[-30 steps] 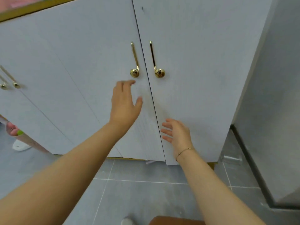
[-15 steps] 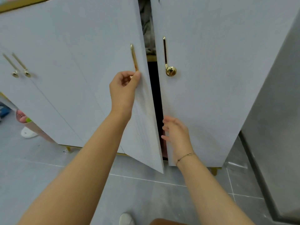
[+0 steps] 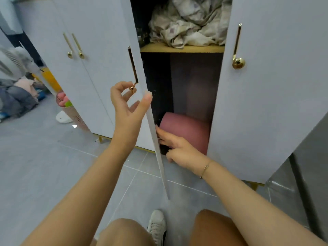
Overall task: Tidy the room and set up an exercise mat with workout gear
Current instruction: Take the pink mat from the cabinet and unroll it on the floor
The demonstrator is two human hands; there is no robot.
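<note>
A pink rolled exercise mat (image 3: 188, 130) lies on the floor of the open cabinet, in its lower compartment. My right hand (image 3: 179, 148) reaches in low and touches the mat's left end with outstretched fingers; the fingertips are hidden behind the left door's edge (image 3: 157, 148). My left hand (image 3: 130, 105) is higher up on the left door, fingers curled round the gold knob of its handle (image 3: 132, 88) and thumb against the door's edge. The left door stands swung out toward me.
Crumpled pale cloth (image 3: 188, 23) fills the wooden shelf (image 3: 182, 48) above the mat. The right door (image 3: 266, 103) hangs partly open. A pink perforated basket (image 3: 71, 110) and a clothes pile (image 3: 17, 96) lie at left. A grey wall (image 3: 310, 174) hems in the right.
The left door has swung wide open under my left hand, showing the shelf and the mat. My right hand has moved from the door gap into the cabinet onto the mat.
</note>
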